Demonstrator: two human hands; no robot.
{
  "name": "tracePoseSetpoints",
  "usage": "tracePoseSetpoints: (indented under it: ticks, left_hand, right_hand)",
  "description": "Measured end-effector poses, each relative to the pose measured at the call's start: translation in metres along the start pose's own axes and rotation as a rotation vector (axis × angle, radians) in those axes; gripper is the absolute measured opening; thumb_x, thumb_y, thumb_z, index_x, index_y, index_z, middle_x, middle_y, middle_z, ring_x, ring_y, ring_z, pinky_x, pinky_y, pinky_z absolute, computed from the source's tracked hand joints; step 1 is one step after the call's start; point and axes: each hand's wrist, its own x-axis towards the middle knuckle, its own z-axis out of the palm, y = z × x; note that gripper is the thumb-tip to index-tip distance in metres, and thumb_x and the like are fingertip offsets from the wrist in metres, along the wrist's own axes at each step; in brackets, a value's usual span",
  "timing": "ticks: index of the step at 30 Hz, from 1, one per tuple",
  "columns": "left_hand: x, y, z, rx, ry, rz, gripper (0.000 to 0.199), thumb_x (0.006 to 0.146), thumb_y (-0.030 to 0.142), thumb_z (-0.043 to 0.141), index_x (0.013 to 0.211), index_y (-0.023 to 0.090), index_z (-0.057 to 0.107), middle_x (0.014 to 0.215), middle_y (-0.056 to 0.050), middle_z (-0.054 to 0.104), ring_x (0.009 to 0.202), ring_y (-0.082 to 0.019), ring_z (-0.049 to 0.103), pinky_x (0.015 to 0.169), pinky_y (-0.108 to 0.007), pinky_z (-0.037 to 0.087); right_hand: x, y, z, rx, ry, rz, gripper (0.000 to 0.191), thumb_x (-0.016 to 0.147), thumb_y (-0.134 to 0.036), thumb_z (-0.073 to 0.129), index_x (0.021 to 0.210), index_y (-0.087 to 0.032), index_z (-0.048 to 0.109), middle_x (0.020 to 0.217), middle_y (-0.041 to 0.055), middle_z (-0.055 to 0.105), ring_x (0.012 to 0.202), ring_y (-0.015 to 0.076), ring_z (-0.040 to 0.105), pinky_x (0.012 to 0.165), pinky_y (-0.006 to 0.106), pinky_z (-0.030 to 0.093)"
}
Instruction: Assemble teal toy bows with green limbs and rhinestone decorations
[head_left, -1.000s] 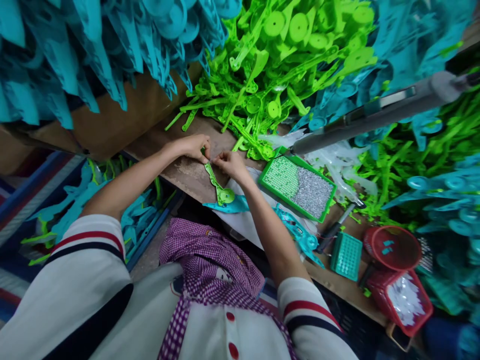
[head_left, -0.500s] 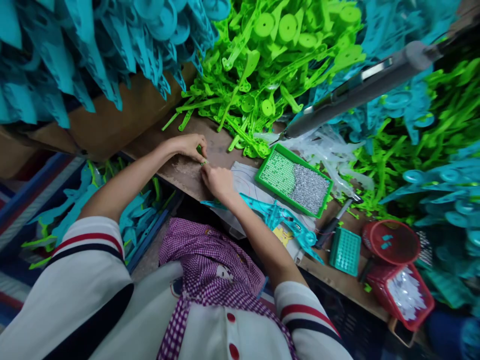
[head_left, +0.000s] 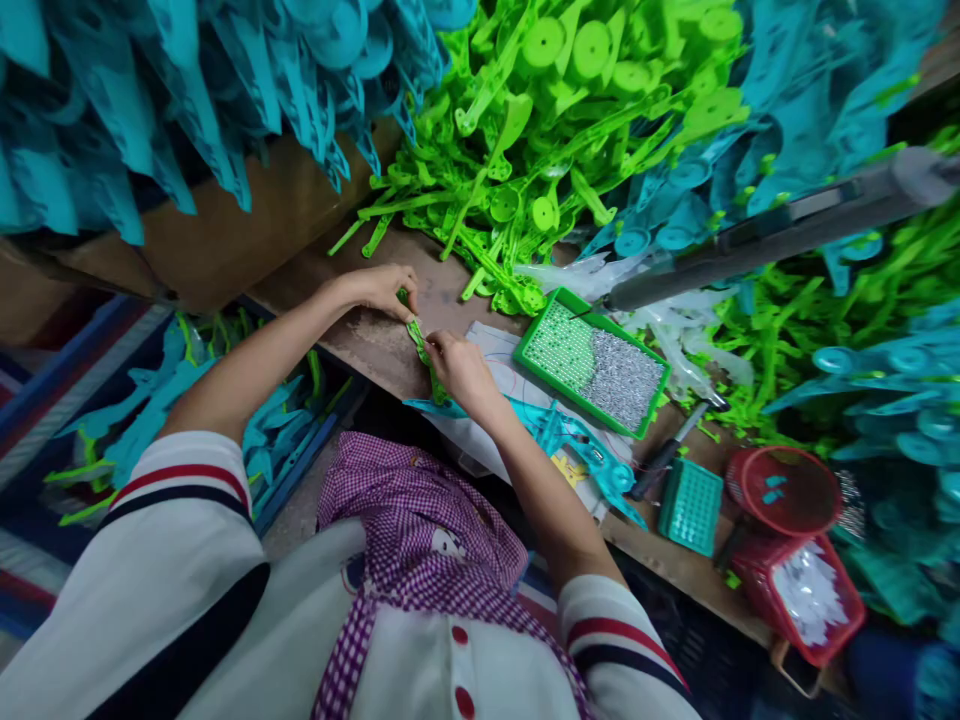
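Note:
My left hand point(head_left: 388, 290) is closed on the upper end of a narrow green plastic part point(head_left: 417, 340) above the brown worktop point(head_left: 367, 352). At the part's side, the fingers of my right hand point(head_left: 456, 366) are pinched together against it; whether they grip the part itself or something small is hidden. The lower end of the part hangs near the table edge. Just right of my right hand lies a green tray point(head_left: 529, 362) with small metal pieces. A blue plastic piece point(head_left: 551, 430) rests on a white cloth by my right forearm.
Piles of green parts point(head_left: 517, 180) and blue parts point(head_left: 255, 70) rise behind the worktop. A grey hanging screwdriver point(head_left: 780, 235) reaches in from the right. Farther right are a hammer point(head_left: 679, 440), a teal tray point(head_left: 691, 506) and red containers point(head_left: 784, 490). A blue-framed bin stands at left.
My right hand has moved slightly right and down, away from my left, and more of the green part shows between them. The screwdriver's tip has shifted right and down over the tray.

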Motion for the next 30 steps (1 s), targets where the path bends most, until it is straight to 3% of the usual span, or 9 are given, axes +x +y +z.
tracePoseSetpoints:
  ticks: [6,12,18,22,27,30]
  left_hand:
    - [0.000,0.001,-0.002,0.027,-0.033,-0.019,0.027,0.070,0.041,0.072,0.089,0.022,0.078,0.113,-0.001,0.062,0.101,-0.017,0.060,0.094,-0.024,0.041]
    - [0.000,0.001,-0.003,0.027,-0.047,-0.010,0.029,0.072,0.043,0.072,0.091,0.022,0.078,0.114,-0.002,0.062,0.100,-0.017,0.060,0.092,-0.024,0.041]
    - [0.000,-0.002,0.000,0.011,-0.026,-0.007,0.034,0.073,0.049,0.070,0.092,0.023,0.078,0.115,-0.002,0.061,0.101,-0.019,0.059,0.093,-0.027,0.041]
    - [0.000,-0.001,0.000,0.001,-0.036,-0.024,0.035,0.071,0.050,0.070,0.092,0.022,0.077,0.115,-0.003,0.059,0.103,-0.020,0.058,0.095,-0.029,0.041]
    - [0.000,0.000,0.000,-0.014,-0.036,-0.021,0.038,0.072,0.052,0.068,0.092,0.021,0.076,0.114,-0.002,0.058,0.103,-0.020,0.058,0.096,-0.030,0.041]
    - [0.000,-0.001,0.001,-0.026,-0.034,-0.022,0.038,0.071,0.052,0.068,0.091,0.021,0.077,0.114,-0.003,0.058,0.103,-0.020,0.057,0.096,-0.030,0.041]
  right_hand:
    - [0.000,0.021,-0.008,0.083,-0.083,-0.119,0.027,0.092,-0.009,0.049,0.107,-0.013,0.072,0.108,0.0121,0.074,0.101,0.0198,0.068,0.087,0.026,0.044]
    - [0.004,0.029,-0.005,0.081,-0.021,-0.048,0.018,0.091,-0.020,0.057,0.094,-0.013,0.073,0.087,0.0095,0.075,0.078,0.0165,0.066,0.071,0.024,0.040]
    - [0.007,0.030,0.004,0.254,-0.004,-0.063,0.023,0.093,-0.026,0.055,0.089,-0.011,0.072,0.076,0.0044,0.070,0.066,0.0117,0.058,0.064,0.022,0.036]
    - [0.007,0.034,0.012,0.269,0.032,-0.072,0.020,0.093,-0.025,0.055,0.094,-0.012,0.070,0.083,0.0060,0.072,0.071,0.0131,0.061,0.067,0.022,0.038]
    - [0.001,0.038,0.011,0.108,-0.010,-0.157,0.023,0.096,-0.022,0.049,0.102,-0.016,0.070,0.101,0.0113,0.074,0.089,0.0186,0.067,0.079,0.027,0.042]
    - [0.000,0.037,0.008,0.068,-0.018,-0.126,0.025,0.095,-0.022,0.049,0.103,-0.016,0.071,0.102,0.0113,0.074,0.090,0.0198,0.067,0.077,0.027,0.042]
